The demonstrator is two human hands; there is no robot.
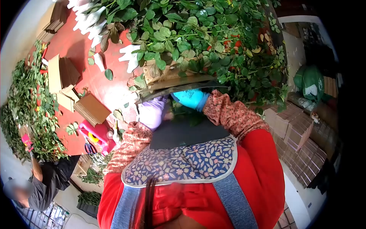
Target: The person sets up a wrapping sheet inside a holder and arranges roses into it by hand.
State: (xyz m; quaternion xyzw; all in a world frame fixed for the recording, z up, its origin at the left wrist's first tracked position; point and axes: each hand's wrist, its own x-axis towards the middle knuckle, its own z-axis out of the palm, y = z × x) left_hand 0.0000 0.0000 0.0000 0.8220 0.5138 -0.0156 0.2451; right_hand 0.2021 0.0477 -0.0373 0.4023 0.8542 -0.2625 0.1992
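Foliage (225, 28) crowds the edge (183, 86) beyond left hand (152, 113) and right hand (189, 99); fingers' spread and hold unclear.

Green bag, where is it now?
In the head view, the green bag is toward the right edge, right of the leafy stems and just above the stacked cardboard.

From where I stand I can see the left hand (152, 113) in a pale lilac glove, and the right hand (189, 98) in a bright turquoise one with small dark print I can't read and a darker blue ribbed cuff (203, 102). Both forearms wear rust-coloured, flower-patterned sleeves (233, 114), gathered and wrinkled, over a vivid red top (263, 164). There's a navy floral bib (183, 160) edged in pale piping, heathered blue shoulder straps (237, 202), and a plain dark grey panel (187, 133) below the bib
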